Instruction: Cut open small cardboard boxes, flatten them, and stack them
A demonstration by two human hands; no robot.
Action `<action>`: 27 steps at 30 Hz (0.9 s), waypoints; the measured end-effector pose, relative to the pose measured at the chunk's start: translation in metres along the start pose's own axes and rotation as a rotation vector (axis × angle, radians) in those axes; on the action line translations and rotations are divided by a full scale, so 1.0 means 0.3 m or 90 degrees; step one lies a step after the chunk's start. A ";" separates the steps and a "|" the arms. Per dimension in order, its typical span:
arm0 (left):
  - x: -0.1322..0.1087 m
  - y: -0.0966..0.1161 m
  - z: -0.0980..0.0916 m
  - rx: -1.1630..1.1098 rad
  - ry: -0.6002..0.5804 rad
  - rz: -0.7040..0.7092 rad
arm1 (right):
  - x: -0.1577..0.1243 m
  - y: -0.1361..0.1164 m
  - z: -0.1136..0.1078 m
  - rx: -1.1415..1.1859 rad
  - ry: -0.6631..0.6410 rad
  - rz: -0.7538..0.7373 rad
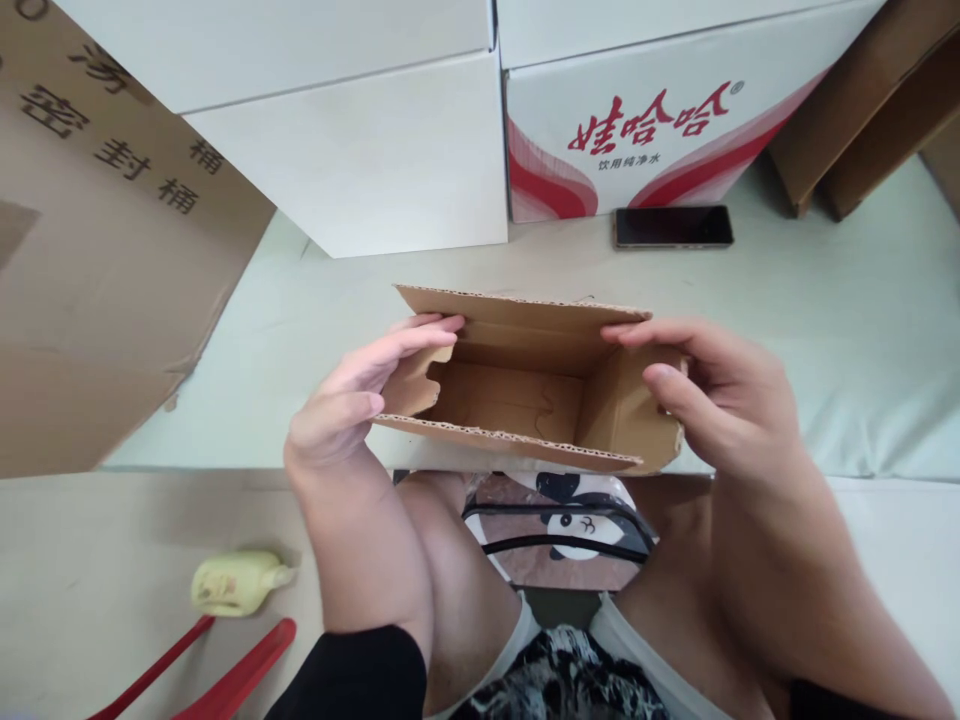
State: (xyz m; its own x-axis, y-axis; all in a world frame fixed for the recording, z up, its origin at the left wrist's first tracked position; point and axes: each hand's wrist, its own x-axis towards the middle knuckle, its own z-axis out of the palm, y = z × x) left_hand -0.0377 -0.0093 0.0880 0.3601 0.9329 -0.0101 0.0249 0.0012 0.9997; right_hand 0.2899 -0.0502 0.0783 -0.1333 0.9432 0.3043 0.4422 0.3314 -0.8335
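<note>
A small brown cardboard box [517, 395] with its flaps raised sits at the front edge of the pale green surface, its open top facing me. Inside, the floor is bare except for a thin curved line that I cannot make out. My left hand [352, 385] grips the left end, fingertips over the far flap and thumb at the near edge, beside a notched side flap. On the right, my right hand [720, 390] holds the other end, with fingers on the far flap's corner and the thumb at the right side flap.
Behind the box stand white cartons [360, 160], one with red lettering [652, 130]. A black phone [673, 227] lies before it. A large brown carton [112, 260] stands left; cardboard pieces [862, 110] lean right. A yellow bottle [238, 583] lies lower left by red legs [240, 670].
</note>
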 end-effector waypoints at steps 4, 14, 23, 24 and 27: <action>-0.006 0.008 -0.004 0.028 -0.061 -0.029 | -0.007 -0.019 0.044 -0.008 0.061 0.006; 0.015 -0.068 -0.028 0.013 -0.046 0.120 | 0.001 -0.008 0.099 -0.103 -0.039 -0.129; 0.067 -0.099 0.044 -0.031 0.237 0.167 | -0.007 0.097 0.110 0.082 0.152 -0.016; 0.071 -0.098 0.046 -0.034 0.233 0.175 | -0.007 0.101 0.113 0.071 0.150 -0.014; 0.075 -0.099 0.046 -0.056 0.215 0.147 | -0.003 0.107 0.110 0.038 0.088 -0.021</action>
State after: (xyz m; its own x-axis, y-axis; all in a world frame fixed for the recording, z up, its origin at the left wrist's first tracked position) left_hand -0.0174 0.0066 0.0576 0.0210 0.9778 0.2083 -0.1058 -0.2050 0.9730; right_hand 0.2748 -0.0397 0.0360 -0.0209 0.9211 0.3887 0.3854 0.3662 -0.8470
